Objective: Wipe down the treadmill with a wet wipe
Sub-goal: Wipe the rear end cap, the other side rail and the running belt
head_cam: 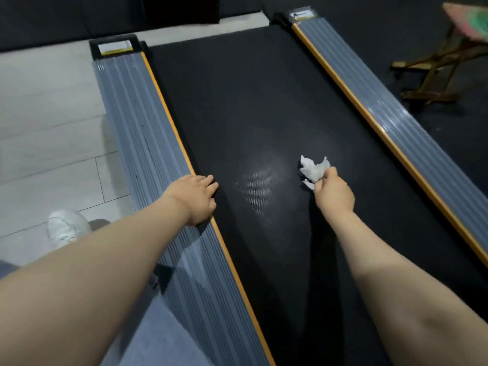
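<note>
Two bare forearms reach forward from the bottom of the head-camera view over a treadmill with a black textured running belt (237, 107). The left hand (194, 199) rests palm-down on the grey ribbed side rail with an orange inner edge (148, 159), its fingers (210, 180) lying close together and straight, their tips reaching over the orange strip onto the belt's margin. The right hand (334, 192) is out over the middle of the belt, its fingers curled and pinching a crumpled white wet wipe (313, 169); the wipe bunches out ahead of and to the left of those fingers, at or just above the belt surface, though contact cannot be confirmed. Between the two hands, to the left of the wipe, a pale sheen (260, 180) shows on the belt's dimpled texture. Beyond the right hand's fingers, the matching grey ribbed rail on the far side (369, 101) runs diagonally toward a labelled end cap. Behind the left hand, near the elbow, a white shoe (66, 228) stands on the light grey plank floor (47, 133). Well apart from the right hand's fingers, at the upper right, a wooden folding stool with a patterned seat (449, 56) stands on dark flooring.
</note>
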### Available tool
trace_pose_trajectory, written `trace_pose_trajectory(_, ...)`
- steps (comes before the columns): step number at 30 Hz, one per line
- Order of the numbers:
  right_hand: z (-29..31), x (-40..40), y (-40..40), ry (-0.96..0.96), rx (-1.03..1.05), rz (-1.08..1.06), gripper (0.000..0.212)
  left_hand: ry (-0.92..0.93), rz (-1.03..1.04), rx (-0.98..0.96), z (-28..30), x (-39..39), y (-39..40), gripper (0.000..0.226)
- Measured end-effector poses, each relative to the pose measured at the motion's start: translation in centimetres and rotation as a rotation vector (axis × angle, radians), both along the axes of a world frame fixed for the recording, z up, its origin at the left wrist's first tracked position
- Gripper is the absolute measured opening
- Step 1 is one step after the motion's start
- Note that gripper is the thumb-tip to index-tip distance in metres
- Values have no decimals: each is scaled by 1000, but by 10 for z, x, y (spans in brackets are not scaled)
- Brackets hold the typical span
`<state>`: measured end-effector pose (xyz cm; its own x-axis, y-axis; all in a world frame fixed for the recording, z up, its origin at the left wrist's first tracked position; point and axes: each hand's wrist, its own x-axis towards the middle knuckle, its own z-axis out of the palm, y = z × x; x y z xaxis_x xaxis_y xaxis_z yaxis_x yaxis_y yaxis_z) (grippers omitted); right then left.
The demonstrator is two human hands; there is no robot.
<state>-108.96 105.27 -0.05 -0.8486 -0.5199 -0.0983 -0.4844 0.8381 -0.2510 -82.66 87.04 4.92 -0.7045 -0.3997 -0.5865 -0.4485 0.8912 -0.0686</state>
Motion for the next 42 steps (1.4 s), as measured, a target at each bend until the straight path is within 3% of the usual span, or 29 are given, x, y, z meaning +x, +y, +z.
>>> trace_pose_trajectory(2, -4, 20, -4, -5, 2, 82, 53, 0, 78, 22, 1, -9, 4, 58)
trace_pose_trajectory(4, -12, 64, -10, 15, 5, 279, 64, -10, 128, 10, -4, -15, 11, 59)
trace_pose_trajectory(6, -16, 111, -10, 65, -19, 601, 52, -11, 143, -29, -12, -13, 20, 60)
trace_pose_trajectory(8, -14, 131, -1, 91, -35, 912, 18, 31, 156, -64, -19, -8, 27, 61)
trace_pose_trajectory(9, -14, 125, 1, 109, -75, 991, 12, 59, 166, -77, -22, -6, 29, 61)
trace_pose_trajectory(11, -10, 92, 3, 120, -37, 905, 27, 121, 187, -96, -26, -7, 30, 63)
trace_pose_trajectory(14, -13, 3, 17, 118, 85, 443, 59, 250, 163, -60, -34, -26, 27, 63)
trace_pose_trajectory(17, -8, -67, 47, 87, 43, -62, 50, 337, 109, 84, -44, -55, 28, 61)
trace_pose_trajectory(19, -12, -71, 42, 27, 15, -198, 38, 380, 114, 133, -53, -65, 30, 59)
trace_pose_trajectory(21, -17, -43, 25, 52, -2, -52, 44, 384, 99, 94, -60, -63, 40, 64)
trace_pose_trajectory(24, -17, 21, 6, 85, -69, 462, 44, 368, 77, 30, -70, -54, 47, 72)
trace_pose_trajectory(26, -14, 30, 6, 69, 20, 763, 33, 372, 74, -16, -68, -56, 43, 68)
trace_pose_trajectory(27, -13, 18, 5, 83, 51, 811, 24, 389, 72, -36, -67, -61, 40, 65)
trace_pose_trajectory(29, -16, -26, 4, 139, 99, 664, 21, 422, 85, -43, -67, -74, 33, 62)
trace_pose_trajectory(32, -18, -116, 14, 163, 113, 153, 44, 462, 93, -52, -68, -99, 25, 65)
trace_pose_trajectory(36, -15, -165, 29, 126, 11, -275, 31, 449, 112, -35, -84, -108, 23, 69)
trace_pose_trajectory(39, -18, -132, 6, 97, -117, -188, 23, 477, 121, -61, -92, -105, 23, 67)
trace_pose_trajectory(42, -18, -71, -4, 102, -105, 362, 16, 506, 116, -63, -94, -105, 22, 64)
